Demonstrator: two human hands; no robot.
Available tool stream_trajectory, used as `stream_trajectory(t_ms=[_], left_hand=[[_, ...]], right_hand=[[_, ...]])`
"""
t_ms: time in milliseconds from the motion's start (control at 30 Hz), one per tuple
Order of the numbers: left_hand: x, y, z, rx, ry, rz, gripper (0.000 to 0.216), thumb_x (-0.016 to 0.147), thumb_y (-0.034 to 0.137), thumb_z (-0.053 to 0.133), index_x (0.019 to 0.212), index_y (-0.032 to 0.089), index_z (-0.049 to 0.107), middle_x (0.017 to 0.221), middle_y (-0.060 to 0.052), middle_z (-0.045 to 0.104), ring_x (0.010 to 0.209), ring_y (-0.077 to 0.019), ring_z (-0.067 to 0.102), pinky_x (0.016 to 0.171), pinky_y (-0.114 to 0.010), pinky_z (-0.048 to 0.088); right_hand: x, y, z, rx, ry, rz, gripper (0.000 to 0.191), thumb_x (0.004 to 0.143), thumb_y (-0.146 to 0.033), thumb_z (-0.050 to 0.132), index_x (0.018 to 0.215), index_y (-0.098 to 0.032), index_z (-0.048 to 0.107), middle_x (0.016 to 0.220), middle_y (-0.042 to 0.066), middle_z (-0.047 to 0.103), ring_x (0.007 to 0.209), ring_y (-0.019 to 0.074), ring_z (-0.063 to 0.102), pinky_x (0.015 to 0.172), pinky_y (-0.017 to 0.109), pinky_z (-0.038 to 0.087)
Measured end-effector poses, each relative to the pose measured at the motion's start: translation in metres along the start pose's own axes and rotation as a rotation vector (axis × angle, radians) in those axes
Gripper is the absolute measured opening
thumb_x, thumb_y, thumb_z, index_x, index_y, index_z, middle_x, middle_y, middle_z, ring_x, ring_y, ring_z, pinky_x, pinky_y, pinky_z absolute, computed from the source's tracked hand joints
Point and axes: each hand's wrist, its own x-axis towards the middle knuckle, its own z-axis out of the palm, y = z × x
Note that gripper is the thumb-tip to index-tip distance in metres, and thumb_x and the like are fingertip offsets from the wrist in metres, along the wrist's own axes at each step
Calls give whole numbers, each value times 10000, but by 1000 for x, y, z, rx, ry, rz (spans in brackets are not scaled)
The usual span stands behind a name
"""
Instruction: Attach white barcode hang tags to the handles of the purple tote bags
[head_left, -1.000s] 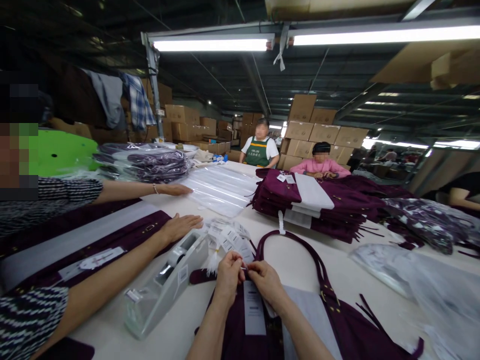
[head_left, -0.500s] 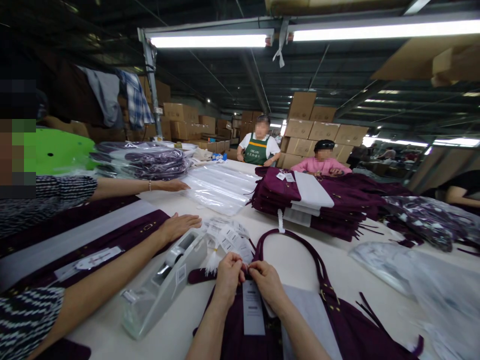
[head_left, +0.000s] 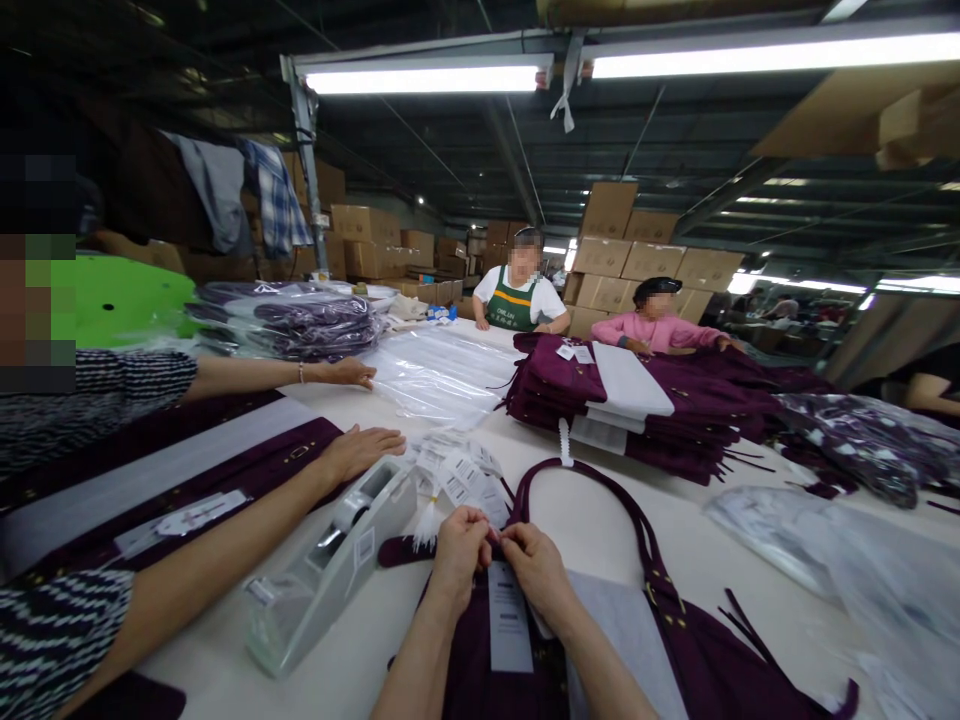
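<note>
Left hand (head_left: pixel 459 548): fingertips pinched shut at the top edge of the white hang tag (head_left: pixel 510 628), touching the right hand.
Right hand (head_left: pixel 535 566): likewise pinched on the tag's top, thumb and forefinger closed tight against the left hand's.
Hang tag: hangs from the pinch, lying over the purple bag (head_left: pixel 525 660) in front of the person (its fastener is too small to make out).
Purple bag: flat on the tabletop (head_left: pixel 600 520), its looped handle (head_left: pixel 600 485) arching away from the hands.
Change over the last second: almost none; both hands stay in the same pinch at the same spot, and the tag has not shifted. Judgement: fine work at the tag's top continues, not finished.
Loose tags (head_left: pixel 457 470): small white heap just beyond the hands, beside the tape dispenser (head_left: pixel 330 565).
Co-worker's hands: one (head_left: pixel 367 445) flat on a purple bag at left, the other (head_left: pixel 349 372) at the edge of clear plastic sleeves (head_left: pixel 442 375).
Stack of purple bags (head_left: pixel 637 410): across the tabletop, with white paper on top.
Bagged goods (head_left: pixel 292 320): wrapped pile at far left.
Beyond: two more people at the far end, with cardboard boxes (head_left: pixel 645 260) behind.
</note>
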Motion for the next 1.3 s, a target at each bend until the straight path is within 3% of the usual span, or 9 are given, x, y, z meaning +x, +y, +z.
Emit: stream_trajectory(t_ms=[167, 267, 400, 600, 700, 833, 1033, 1133, 1300], left_hand=[[-5, 5, 2, 9, -79, -41, 136, 534, 256, 446, 637, 175, 414, 452, 55, 515, 271, -27, 306, 326, -162, 147], [-5, 5, 2, -5, -126, -23, 143, 534, 257, 468, 636, 170, 419, 478, 48, 522, 289, -24, 291, 341, -172, 134], [-4, 1, 1, 35, -106, 14, 145, 556, 191, 508, 682, 170, 440, 432, 96, 395, 339, -35, 258, 383, -178, 165], [-8, 5, -1, 865, 134, 241, 192, 618, 22, 439, 708, 182, 495, 593, 28, 493, 597, -112, 489, 571, -212, 292], [-13, 10, -1, 1023, 205, 241, 135, 713, 98, 417, 677, 192, 507, 657, -16, 541, 665, -153, 525, 581, -234, 277], [-13, 13, -2, 874, 207, 231, 179, 713, 181, 456, 535, 185, 440, 528, 13, 460, 557, -132, 450, 550, -226, 252], [-14, 18, -6, 417, 28, 149, 229, 656, 223, 473, 453, 181, 376, 388, 67, 340, 379, -66, 302, 420, -189, 216], [-21, 21, -6, 371, -77, 48, 169, 654, 256, 468, 505, 178, 454, 375, 63, 419, 300, -57, 302, 348, -185, 187], [-28, 28, -7, 418, -172, 39, 120, 648, 234, 461, 556, 165, 497, 389, 57, 463, 264, -44, 327, 299, -158, 182]], right_hand=[[1, -3, -2, 106, -25, 33, 151, 697, -280, 502, 636, -180, 597, 701, 30, 545, 712, 178, 480, 679, 287, 326], [2, -6, -9, 250, -111, 92, 190, 639, -355, 541, 603, -173, 583, 645, 18, 539, 661, 165, 473, 629, 276, 334], [2, -8, -28, 485, -242, 233, 296, 514, -372, 609, 707, -150, 575, 638, 9, 560, 587, 135, 485, 578, 260, 370], [-6, -11, -42, 713, -178, 433, 405, 384, -259, 726, 718, -146, 526, 577, -7, 562, 500, 105, 494, 491, 220, 375], [-12, -17, -41, 780, -69, 486, 409, 376, -216, 745, 716, -133, 534, 574, 4, 579, 481, 100, 504, 458, 201, 367], [-22, -25, -36, 901, -36, 564, 408, 389, -164, 742, 733, -133, 524, 597, 22, 601, 505, 119, 541, 473, 206, 408], [-31, -24, -26, 982, -86, 585, 274, 434, -180, 711, 614, -126, 511, 569, 18, 579, 505, 108, 525, 472, 202, 420], [-32, -24, -28, 897, -123, 607, 211, 512, -214, 668, 628, -97, 537, 551, 27, 560, 461, 81, 483, 394, 157, 339], [-31, -29, -33, 865, -163, 676, 95, 593, -147, 588, 621, -108, 506, 468, -13, 477, 361, 41, 362, 322, 127, 158]])
